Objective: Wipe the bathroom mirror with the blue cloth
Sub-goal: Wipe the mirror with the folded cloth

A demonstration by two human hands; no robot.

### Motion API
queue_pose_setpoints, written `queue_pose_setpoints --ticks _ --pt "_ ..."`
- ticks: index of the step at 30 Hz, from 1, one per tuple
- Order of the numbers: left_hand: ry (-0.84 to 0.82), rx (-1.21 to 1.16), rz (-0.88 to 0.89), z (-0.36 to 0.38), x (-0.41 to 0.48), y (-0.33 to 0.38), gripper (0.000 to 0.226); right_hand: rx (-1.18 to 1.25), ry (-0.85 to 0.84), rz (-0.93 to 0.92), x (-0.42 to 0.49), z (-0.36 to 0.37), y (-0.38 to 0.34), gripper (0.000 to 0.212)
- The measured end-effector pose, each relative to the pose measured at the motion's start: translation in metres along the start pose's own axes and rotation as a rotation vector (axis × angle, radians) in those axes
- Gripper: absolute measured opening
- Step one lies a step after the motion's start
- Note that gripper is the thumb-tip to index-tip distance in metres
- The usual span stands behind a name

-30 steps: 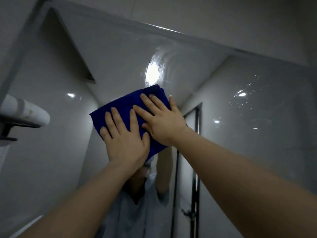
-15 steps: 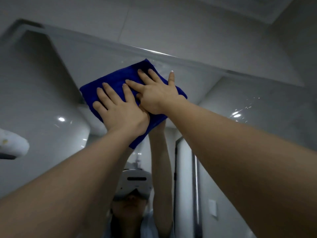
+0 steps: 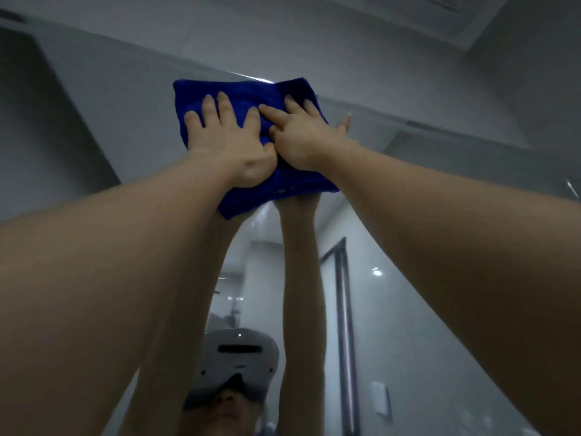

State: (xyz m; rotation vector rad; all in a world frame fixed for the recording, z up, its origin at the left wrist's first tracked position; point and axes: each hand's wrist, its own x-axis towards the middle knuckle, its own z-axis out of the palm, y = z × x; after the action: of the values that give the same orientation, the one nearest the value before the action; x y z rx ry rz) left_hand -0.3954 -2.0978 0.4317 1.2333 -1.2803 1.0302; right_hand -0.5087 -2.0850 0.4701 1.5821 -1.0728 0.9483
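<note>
The blue cloth (image 3: pixel 284 184) lies flat on the mirror (image 3: pixel 103 127), at its top edge. The left hand (image 3: pixel 226 138) and the right hand (image 3: pixel 303 136) press it with straight, spread fingers (image 3: pixel 224 103), gripping nothing, probably so that the whole cloth rubs the glass evenly at this high reach

Nothing here can be read. The blue cloth (image 3: pixel 242 99) under the left hand (image 3: pixel 226 140) and right hand (image 3: pixel 301 136) is plain, and the white headset (image 3: pixel 239 357) reflected in the mirror (image 3: pixel 125 127) below them carries no legible marking.
</note>
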Motion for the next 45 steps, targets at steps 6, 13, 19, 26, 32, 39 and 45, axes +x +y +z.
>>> queue_pose_setpoints --ticks 6,13,19,26,32,39,45 --pt "0.008 -0.010 0.068 0.007 -0.001 0.049 0.064 -0.017 0.000 0.059 -0.021 -0.003 0.046 0.048" --pt "0.014 -0.009 0.152 0.019 -0.012 0.114 0.066 -0.025 -0.001 0.149 -0.057 -0.002 0.108 0.048" --pt "0.020 -0.013 0.208 0.029 -0.020 0.167 0.065 -0.002 0.001 0.209 -0.086 -0.001 0.157 0.047" --pt "0.033 -0.016 0.259 0.040 -0.029 0.216 0.065 0.029 0.015 0.256 -0.116 0.001 0.201 0.048" --pt "0.045 -0.007 0.277 0.045 -0.030 0.232 0.065 0.062 0.043 0.246 -0.124 0.005 0.220 0.047" --pt "0.040 0.007 0.257 0.045 -0.030 0.237 0.065 0.077 0.063 0.215 -0.123 0.007 0.228 0.047" --pt "0.016 0.003 0.266 0.047 -0.033 0.270 0.065 0.068 0.060 0.236 -0.132 0.006 0.259 0.047"
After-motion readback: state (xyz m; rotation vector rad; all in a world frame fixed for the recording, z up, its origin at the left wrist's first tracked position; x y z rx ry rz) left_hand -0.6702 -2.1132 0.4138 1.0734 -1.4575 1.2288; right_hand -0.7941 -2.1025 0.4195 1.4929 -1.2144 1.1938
